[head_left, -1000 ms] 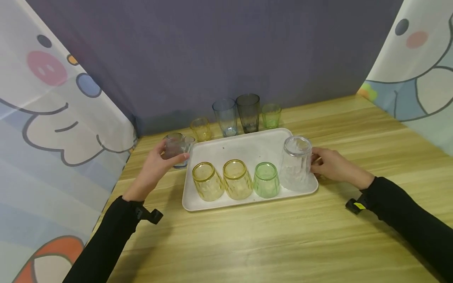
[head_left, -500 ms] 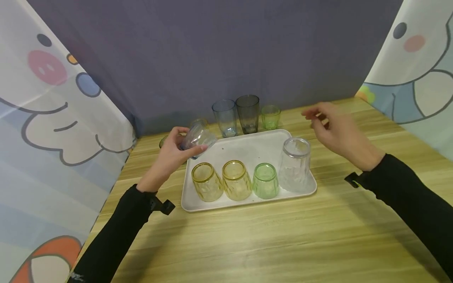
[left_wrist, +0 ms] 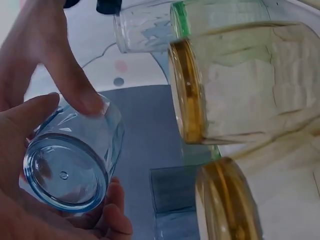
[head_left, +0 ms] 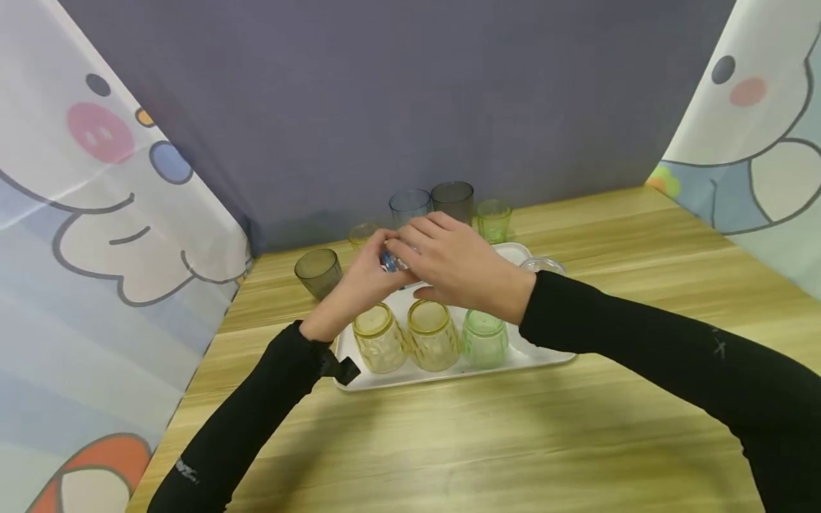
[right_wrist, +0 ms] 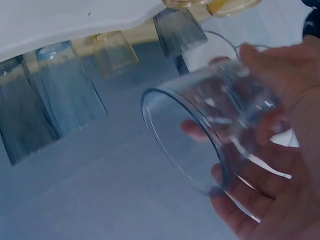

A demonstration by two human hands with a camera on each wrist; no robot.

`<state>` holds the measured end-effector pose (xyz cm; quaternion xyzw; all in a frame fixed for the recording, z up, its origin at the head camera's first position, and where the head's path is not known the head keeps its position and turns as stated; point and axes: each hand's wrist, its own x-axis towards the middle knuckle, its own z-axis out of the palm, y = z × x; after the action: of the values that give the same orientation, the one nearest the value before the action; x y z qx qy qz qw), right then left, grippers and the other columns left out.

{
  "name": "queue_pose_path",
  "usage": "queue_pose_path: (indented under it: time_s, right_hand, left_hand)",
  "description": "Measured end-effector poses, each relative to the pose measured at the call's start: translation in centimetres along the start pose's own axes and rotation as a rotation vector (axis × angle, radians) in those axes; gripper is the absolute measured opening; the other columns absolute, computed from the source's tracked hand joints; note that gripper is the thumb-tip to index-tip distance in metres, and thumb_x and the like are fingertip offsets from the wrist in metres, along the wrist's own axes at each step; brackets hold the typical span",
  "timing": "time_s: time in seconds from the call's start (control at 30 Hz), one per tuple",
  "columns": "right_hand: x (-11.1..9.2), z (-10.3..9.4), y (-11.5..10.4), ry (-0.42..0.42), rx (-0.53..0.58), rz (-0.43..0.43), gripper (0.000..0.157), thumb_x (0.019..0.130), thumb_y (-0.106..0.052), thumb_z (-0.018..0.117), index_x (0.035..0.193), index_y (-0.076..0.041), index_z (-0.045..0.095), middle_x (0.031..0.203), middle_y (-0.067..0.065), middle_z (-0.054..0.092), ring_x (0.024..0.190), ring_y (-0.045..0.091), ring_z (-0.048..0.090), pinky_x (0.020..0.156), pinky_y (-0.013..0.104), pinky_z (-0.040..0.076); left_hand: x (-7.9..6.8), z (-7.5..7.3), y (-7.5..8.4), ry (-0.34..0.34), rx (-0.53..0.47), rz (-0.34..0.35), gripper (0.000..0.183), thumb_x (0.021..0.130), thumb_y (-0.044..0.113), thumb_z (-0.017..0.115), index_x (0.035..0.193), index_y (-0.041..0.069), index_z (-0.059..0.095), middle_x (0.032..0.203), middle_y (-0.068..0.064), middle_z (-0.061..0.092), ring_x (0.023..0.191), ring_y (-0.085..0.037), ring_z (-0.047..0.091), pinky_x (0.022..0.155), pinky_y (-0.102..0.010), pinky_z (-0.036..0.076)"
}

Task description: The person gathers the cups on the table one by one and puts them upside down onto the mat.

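Note:
Both hands hold a light blue glass [left_wrist: 65, 170] above the back part of a white tray [head_left: 527, 352]. My left hand [head_left: 362, 285] curls round it, thumb on one side and fingers on the other, in the left wrist view. My right hand [head_left: 462, 265] grips it too and hides most of it in the head view. The glass is tilted; its open rim [right_wrist: 150, 117] shows in the right wrist view. Upside down along the tray's front stand two yellow glasses [head_left: 432, 336], a green glass [head_left: 485, 340] and a large clear glass [head_left: 542, 265], mostly hidden behind my right forearm.
Behind the tray stand a small yellow glass [head_left: 363, 234], a tall blue glass [head_left: 409, 204], a tall dark grey glass [head_left: 453, 201] and a small green glass [head_left: 494, 222]. A dark grey-brown glass [head_left: 318, 273] is left of the tray. A grey backdrop [head_left: 398, 92] rises behind the table.
My left hand has lifted the light blue glass from beside the tray and brought it right. My right hand has let go of the large clear glass and taken hold of the blue one.

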<state>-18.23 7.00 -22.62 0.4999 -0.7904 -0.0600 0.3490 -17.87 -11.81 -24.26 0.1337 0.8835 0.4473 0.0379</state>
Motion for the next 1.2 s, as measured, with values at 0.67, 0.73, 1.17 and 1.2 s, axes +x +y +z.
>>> queue_pose_path:
  time_s: [0.67,0.73,1.17,1.2]
  right_hand:
    - [-1.1,0.7,2.4,-0.062,0.236,0.262,0.066,0.077,-0.045,0.068,0.124,-0.001,0.051,0.114,0.015,0.059,0.107,0.03,0.05,0.093,0.045,0.046]
    - [-1.3,0.5,2.9,-0.063,0.269,0.308,0.067,0.077,-0.045,0.068,0.123,0.0,0.051,0.114,0.016,0.059,0.106,0.031,0.051,0.092,0.045,0.047]
    - [-3.3,-1.6,4.8,-0.25,0.527,0.603,0.071,0.083,-0.042,0.061,0.142,-0.013,0.033,0.133,0.015,0.049,0.111,0.029,0.051,0.088,0.051,0.047]
    - [-3.6,-1.8,5.1,-0.262,0.521,0.62,0.071,0.084,-0.043,0.06,0.143,-0.015,0.032,0.134,0.015,0.048,0.112,0.03,0.05,0.088,0.052,0.046]
  left_hand:
    - [-3.0,-4.5,-6.4,-0.043,0.16,0.013,0.051,0.1,0.048,0.035,0.134,0.011,0.043,0.125,-0.015,0.052,0.112,-0.027,0.049,0.095,-0.052,0.043]
    - [-3.4,-4.8,-7.4,-0.049,0.197,0.002,0.049,0.1,0.042,0.037,0.135,0.008,0.041,0.125,-0.017,0.052,0.109,-0.026,0.05,0.093,-0.051,0.043]
    - [-4.5,-5.5,-14.0,-0.124,0.314,-0.229,0.054,0.096,0.018,0.05,0.138,-0.008,0.031,0.11,-0.03,0.059,0.085,-0.03,0.061,0.07,-0.042,0.053]
    - [-4.5,-5.4,-14.2,-0.13,0.293,-0.231,0.054,0.095,0.017,0.051,0.138,-0.009,0.032,0.105,-0.029,0.06,0.08,-0.028,0.061,0.067,-0.04,0.053]
